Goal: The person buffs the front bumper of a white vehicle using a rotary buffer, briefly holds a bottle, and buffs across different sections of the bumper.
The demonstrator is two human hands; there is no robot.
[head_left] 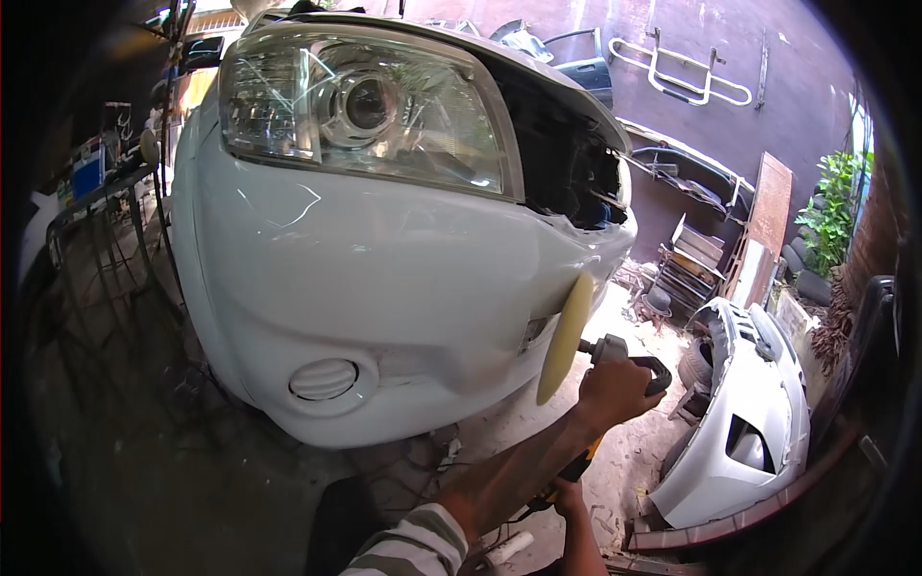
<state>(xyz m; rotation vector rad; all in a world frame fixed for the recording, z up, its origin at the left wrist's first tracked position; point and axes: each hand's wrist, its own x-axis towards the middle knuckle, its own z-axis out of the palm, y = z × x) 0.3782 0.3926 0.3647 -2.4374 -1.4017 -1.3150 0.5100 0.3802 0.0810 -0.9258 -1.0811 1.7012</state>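
Observation:
A yellow disc-shaped polishing pad (565, 338) on a polisher (607, 348) stands edge-on against or very close to the front corner of the white car bumper (384, 259); I cannot tell if it touches. My left hand (615, 392), below a grey-and-white striped sleeve, is closed around the black loop handle near the polisher's head. Lower down, my right hand (569, 499) grips the yellow-and-black rear body, partly hidden behind my left forearm. Above the bumper sits a clear headlight (370, 106). A round slatted fog-lamp cover (325, 380) is set low in the bumper.
A detached white bumper (735, 442) stands on the floor to the right. Behind it are stacked metal parts (687, 254) and a rusty plank (764, 211). A metal rack (106, 197) stands at left. A cord (519, 518) runs below the polisher.

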